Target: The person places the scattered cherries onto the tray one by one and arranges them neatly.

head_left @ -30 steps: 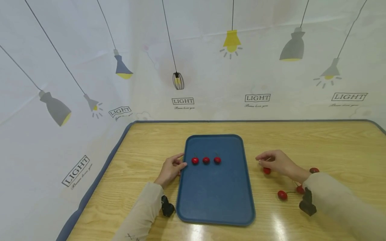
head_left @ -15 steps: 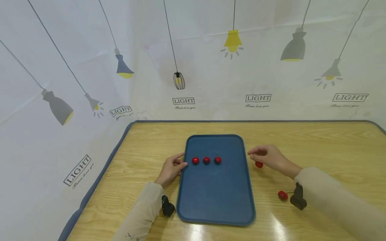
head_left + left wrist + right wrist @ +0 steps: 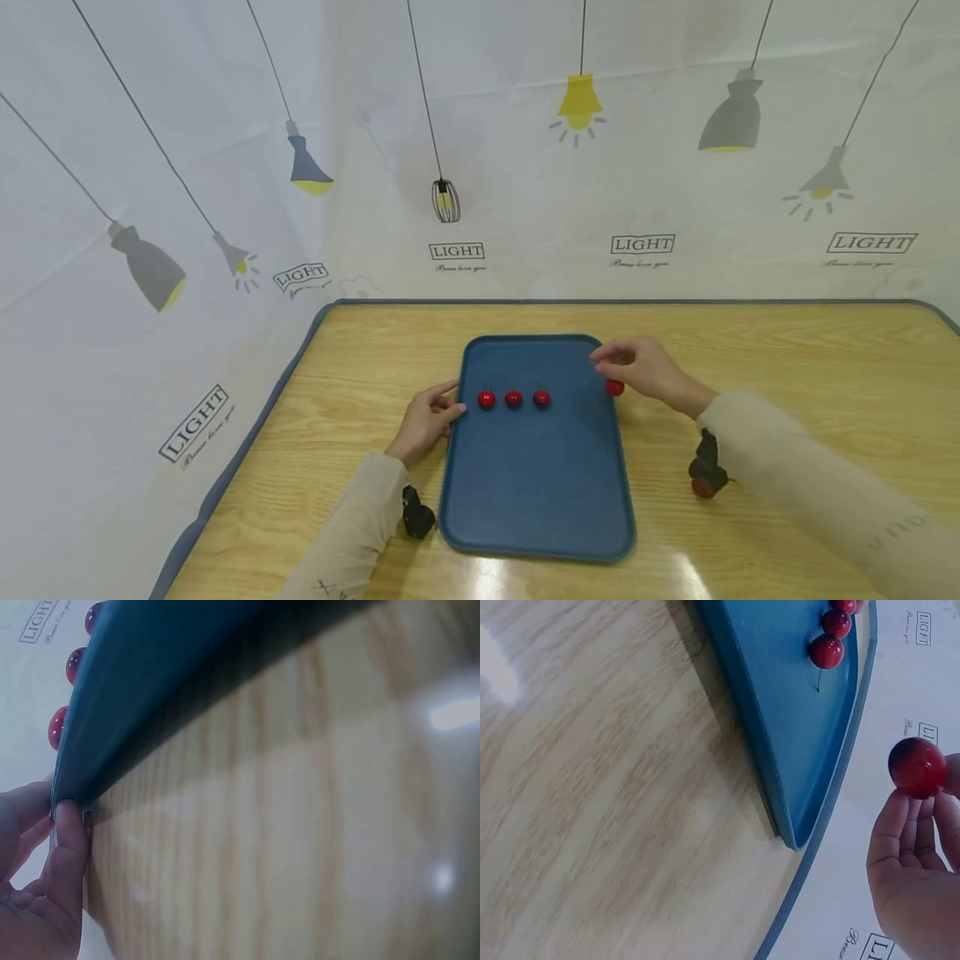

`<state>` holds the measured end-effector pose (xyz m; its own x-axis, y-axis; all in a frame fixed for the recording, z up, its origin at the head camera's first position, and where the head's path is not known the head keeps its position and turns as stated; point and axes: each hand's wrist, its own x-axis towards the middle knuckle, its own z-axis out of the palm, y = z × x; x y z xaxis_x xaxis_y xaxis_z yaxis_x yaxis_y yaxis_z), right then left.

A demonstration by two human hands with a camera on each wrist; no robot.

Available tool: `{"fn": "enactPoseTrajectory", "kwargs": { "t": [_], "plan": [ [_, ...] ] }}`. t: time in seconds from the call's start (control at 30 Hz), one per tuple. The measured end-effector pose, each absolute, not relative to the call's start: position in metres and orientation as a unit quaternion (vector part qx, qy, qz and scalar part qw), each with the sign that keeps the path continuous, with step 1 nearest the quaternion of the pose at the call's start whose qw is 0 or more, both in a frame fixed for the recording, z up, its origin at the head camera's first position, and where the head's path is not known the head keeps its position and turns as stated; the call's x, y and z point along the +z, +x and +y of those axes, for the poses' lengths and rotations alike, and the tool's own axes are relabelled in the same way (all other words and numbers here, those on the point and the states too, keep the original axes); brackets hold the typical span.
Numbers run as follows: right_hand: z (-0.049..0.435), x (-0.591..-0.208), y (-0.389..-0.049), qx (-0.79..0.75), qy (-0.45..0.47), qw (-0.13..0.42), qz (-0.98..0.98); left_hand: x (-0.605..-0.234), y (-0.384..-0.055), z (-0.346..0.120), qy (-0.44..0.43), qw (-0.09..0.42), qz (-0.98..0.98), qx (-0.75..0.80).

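A blue tray (image 3: 536,492) lies on the wooden table, bearing a row of three red cherries: a left one (image 3: 486,399), a middle one (image 3: 513,399) and a right one (image 3: 542,399). My left hand (image 3: 425,421) grips the tray's left rim between thumb and fingers. Over the tray's right edge, near its far corner, my right hand (image 3: 637,367) pinches another cherry (image 3: 614,387), which hangs below the fingertips. The right wrist view shows this held cherry (image 3: 918,768) at my fingers; its stem is hidden there.
On the table (image 3: 675,533) right of the tray, a loose cherry (image 3: 702,490) is partly hidden behind the right wrist camera (image 3: 707,465). A white backdrop (image 3: 525,167) printed with lamps rises behind and to the left of the table.
My right hand has carried its cherry left and away from me, from the table beside the tray to over its right edge. The left hand and tray have stayed put.
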<state>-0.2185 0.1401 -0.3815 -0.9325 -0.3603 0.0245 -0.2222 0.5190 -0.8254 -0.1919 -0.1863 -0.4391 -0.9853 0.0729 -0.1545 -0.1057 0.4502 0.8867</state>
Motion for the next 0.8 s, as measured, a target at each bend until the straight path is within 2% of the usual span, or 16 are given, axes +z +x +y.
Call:
{"fn": "enactPoseTrajectory", "kwargs": {
  "t": [0.5,0.8],
  "plan": [
    [0.117,-0.399,-0.228,-0.473,-0.175,0.095,0.858,-0.44,-0.192,-0.187,-0.001,0.08,0.847,0.526],
    [0.107,-0.407,-0.232,-0.477,-0.141,0.11,0.861,-0.44,-0.192,-0.187,-0.001,0.08,0.846,0.527]
  ]
}}
